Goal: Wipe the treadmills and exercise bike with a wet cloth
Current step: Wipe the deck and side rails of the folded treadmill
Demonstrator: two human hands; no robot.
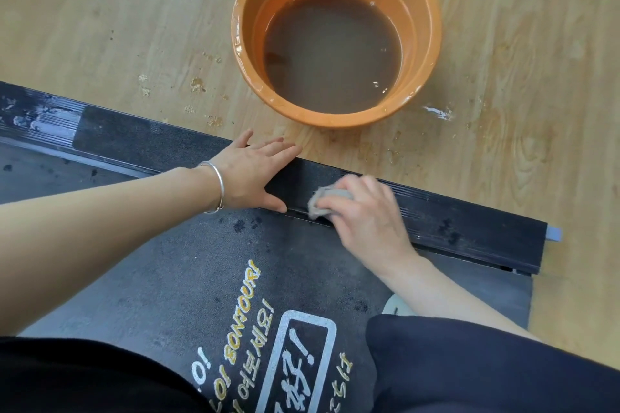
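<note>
Now, from my remote seat, I read the scene from the left: the treadmill side rail (141, 144) runs diagonally beside the belt (167, 261). My left hand (255, 174) lies flat on the rail, fingers spread wide, bracing. Just to its right, my right hand (365, 211) holds the grey cloth (322, 203) bunched against the rail's inner edge, blurred as if mid-stroke. Behind both, on the wooden floor (100, 27), stands the orange basin (339, 33) of murky brown water, close to the rail. I judge the risks thus: dirty water smears grime back, drips on the floor invite slipping, and a wide stroke could knock the basin.
</note>
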